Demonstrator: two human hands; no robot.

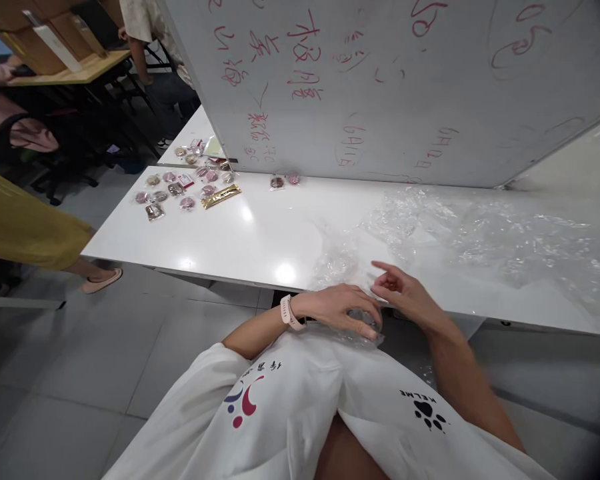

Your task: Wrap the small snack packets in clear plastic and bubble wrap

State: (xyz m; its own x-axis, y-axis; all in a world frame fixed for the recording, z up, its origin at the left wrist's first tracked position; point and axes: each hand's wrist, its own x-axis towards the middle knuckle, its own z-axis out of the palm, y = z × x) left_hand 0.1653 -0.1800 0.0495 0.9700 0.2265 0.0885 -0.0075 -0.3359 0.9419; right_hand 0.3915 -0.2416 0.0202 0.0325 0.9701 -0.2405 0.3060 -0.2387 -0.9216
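Observation:
My left hand (pixel 337 308), with a pale pink watch band at its wrist, curves at the table's front edge over a crumpled piece of clear plastic film (pixel 363 338). Its fingers and thumb are bent round the film, and the palm is hidden. Just to the right, my right hand (pixel 403 293) is raised with the index finger stretched out and the other fingers loosely bent. Nothing shows in it. Beyond both hands, more clear plastic film (pixel 337 263) lies crumpled on the white table (pixel 260 233).
A large heap of clear film (pixel 525 243) covers the table's right side. Several wrapped round sweets (pixel 187 203) and a gold stick packet (pixel 221 197) lie at the left. A whiteboard (pixel 340 87) with red writing stands behind. A person in a yellow garment (pixel 25 220) is at far left.

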